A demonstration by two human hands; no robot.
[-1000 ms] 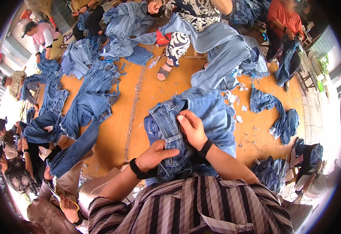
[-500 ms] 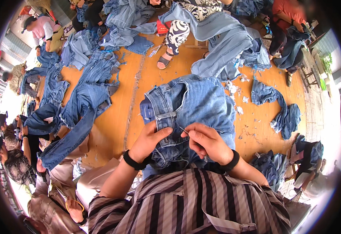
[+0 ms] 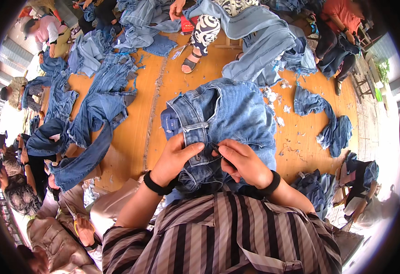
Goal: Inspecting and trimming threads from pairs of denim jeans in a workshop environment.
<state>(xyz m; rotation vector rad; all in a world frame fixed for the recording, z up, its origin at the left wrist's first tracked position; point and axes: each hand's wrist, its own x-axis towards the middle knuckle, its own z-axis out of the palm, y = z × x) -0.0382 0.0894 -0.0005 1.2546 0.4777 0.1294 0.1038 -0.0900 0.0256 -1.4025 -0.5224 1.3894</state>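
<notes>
A pair of blue jeans (image 3: 245, 109) lies bunched in front of me, its waistband toward the left with a dark blue label inside. My left hand (image 3: 172, 160) is closed on the waistband, thumb on top beside a belt loop. Close by, my right hand (image 3: 245, 162) pinches a small dark tool with a thin tip (image 3: 216, 149). That tip meets the denim just right of my left thumb. Fingers cover most of the tool, so its exact kind is hidden.
Jeans pieces (image 3: 101, 102) are heaped left on the orange-brown boards (image 3: 163, 91). A twisted denim strip (image 3: 321, 112) and pale lint (image 3: 280, 121) lie right. Several people work around me; one at lower left holds yellow-handled scissors (image 3: 75, 224). A sandalled foot (image 3: 191, 62) stands ahead.
My right hand has turned slightly, and the tool's tip, earlier raised over the fabric, is now down at the waistband. My left hand keeps its grip.
</notes>
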